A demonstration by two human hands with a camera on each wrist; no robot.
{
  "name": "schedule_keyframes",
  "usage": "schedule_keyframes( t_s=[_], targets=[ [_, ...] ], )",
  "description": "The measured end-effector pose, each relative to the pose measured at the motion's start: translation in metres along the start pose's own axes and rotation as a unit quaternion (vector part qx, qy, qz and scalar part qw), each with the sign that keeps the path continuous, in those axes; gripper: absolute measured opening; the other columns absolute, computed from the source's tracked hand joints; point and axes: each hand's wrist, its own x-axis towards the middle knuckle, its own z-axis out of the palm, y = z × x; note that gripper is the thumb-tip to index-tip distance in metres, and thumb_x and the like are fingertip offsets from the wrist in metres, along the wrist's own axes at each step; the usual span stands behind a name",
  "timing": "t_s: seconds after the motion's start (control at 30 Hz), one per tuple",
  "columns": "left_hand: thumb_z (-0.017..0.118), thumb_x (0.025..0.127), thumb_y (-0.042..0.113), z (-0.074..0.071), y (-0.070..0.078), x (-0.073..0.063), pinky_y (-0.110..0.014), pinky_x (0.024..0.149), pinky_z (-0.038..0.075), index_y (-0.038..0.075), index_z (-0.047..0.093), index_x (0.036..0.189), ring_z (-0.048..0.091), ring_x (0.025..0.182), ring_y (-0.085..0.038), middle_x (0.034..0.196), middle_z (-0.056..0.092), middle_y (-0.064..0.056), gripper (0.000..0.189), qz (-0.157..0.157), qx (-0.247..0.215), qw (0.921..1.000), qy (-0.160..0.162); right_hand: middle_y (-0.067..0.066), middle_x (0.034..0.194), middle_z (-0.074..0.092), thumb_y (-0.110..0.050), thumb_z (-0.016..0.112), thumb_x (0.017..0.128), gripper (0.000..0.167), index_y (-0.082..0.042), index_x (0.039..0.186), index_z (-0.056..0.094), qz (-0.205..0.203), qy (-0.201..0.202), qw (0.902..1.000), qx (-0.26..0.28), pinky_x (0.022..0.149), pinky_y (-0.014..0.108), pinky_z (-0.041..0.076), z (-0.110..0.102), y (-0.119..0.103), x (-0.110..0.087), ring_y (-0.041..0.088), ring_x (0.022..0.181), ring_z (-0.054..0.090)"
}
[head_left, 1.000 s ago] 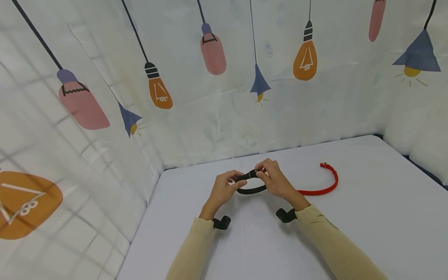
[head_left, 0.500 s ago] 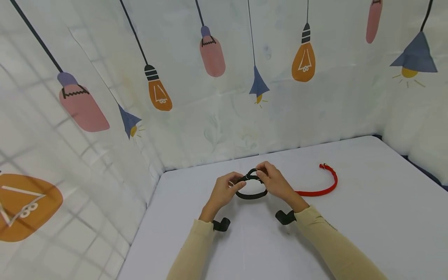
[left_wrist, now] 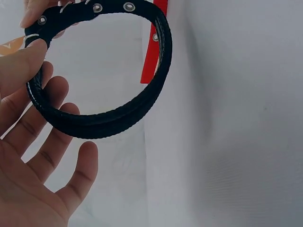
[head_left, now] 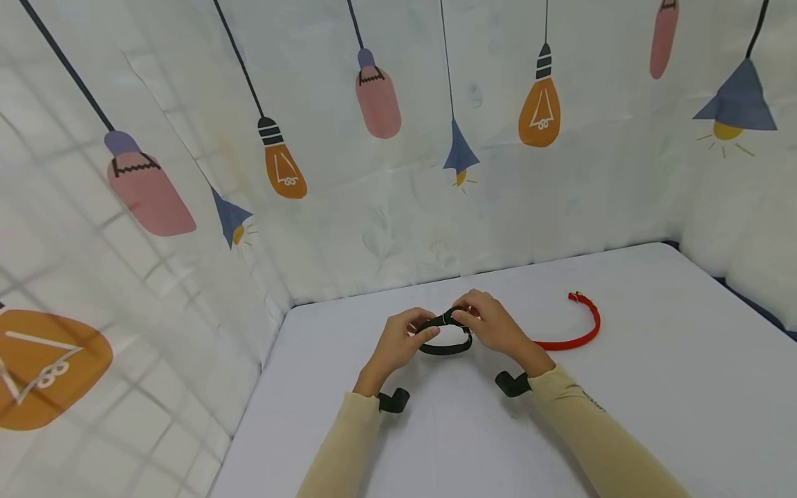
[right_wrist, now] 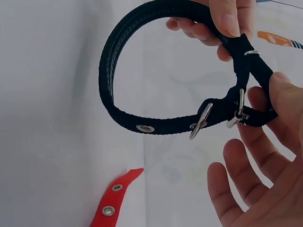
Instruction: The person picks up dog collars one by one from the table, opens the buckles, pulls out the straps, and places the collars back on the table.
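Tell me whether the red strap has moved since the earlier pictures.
No: in the head view the red strap lies just where it did against the table's far right corner, with no shift either way.

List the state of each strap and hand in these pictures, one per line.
Black strap: bent round into a ring, held by both hands, with a slack loop beside its buckle.
Red strap: unfastened, lying in a curve on the table, its ends apart.
Left hand: pinching the black strap between thumb and fingers.
Right hand: pinching the black strap at the slack loop.
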Motion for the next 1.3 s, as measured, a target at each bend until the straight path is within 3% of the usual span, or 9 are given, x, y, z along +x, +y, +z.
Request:
schedule_keyframes(
  t_s=[0.23,0.43,0.73,0.97,1.07,1.3],
  targets=[
    [0.075,0.094,0.029,-0.002,0.001,0.001,-0.035,0.086,0.053,0.021,0.074,0.11,0.066,0.09,-0.011,0.097,0.076,0.006,0.018,-0.005,-0.001,0.9999,0.011,0.007,0.099,0.061,-0.019,0.063,0.102,0.017,-0.006,0.112,0.066,0.014,0.03,0.9991,0.026,0.077,0.032,0.04,-0.002,-0.001,-0.001,0.019,0.089,0.049],
    [0.076,0.094,0.027,-0.003,0.001,0.0,-0.036,0.088,0.051,0.021,0.074,0.111,0.066,0.091,-0.011,0.095,0.075,0.007,0.018,-0.006,-0.001,0.9999,0.015,0.007,0.095,0.055,-0.021,0.059,0.104,0.018,-0.006,0.112,0.065,0.031,0.026,0.9989,0.022,0.072,0.03,0.041,0.001,0.001,0.0,0.018,0.083,0.047],
    [0.075,0.094,0.031,-0.005,0.003,-0.001,-0.034,0.088,0.051,0.021,0.074,0.112,0.065,0.091,-0.011,0.097,0.075,0.006,0.02,-0.016,0.003,0.9998,0.008,0.005,0.077,0.051,-0.026,0.052,0.108,0.022,-0.006,0.108,0.06,0.053,0.027,0.9948,0.083,0.062,0.029,0.04,-0.003,0.001,0.0,0.017,0.069,0.046],
    [0.071,0.097,0.036,-0.005,0.007,-0.003,-0.029,0.069,0.051,0.018,0.071,0.115,0.062,0.083,-0.012,0.095,0.071,0.001,0.025,-0.037,-0.016,0.9989,-0.026,0.018,0.087,0.062,-0.022,0.052,0.108,0.028,0.0,0.119,0.064,0.068,0.018,0.9932,0.093,0.064,0.027,0.046,-0.006,0.001,0.0,0.023,0.076,0.056],
    [0.069,0.098,0.039,-0.004,0.01,-0.002,-0.027,0.069,0.05,0.016,0.072,0.114,0.061,0.082,-0.011,0.095,0.071,0.001,0.029,-0.03,-0.023,0.9986,-0.036,0.021,0.092,0.065,-0.02,0.053,0.108,0.028,0.0,0.121,0.066,0.068,0.014,0.9934,0.091,0.066,0.026,0.048,-0.007,0.0,0.0,0.027,0.079,0.059],
    [0.055,0.105,0.043,0.0,0.016,-0.002,-0.025,0.063,0.045,0.013,0.075,0.105,0.054,0.072,-0.009,0.079,0.062,0.001,0.036,-0.015,-0.022,0.9991,-0.034,0.013,0.095,0.07,-0.02,0.055,0.107,0.026,-0.004,0.12,0.07,0.048,0.005,0.9962,0.073,0.074,0.03,0.052,-0.006,-0.001,0.001,0.019,0.083,0.062]
  ],
)
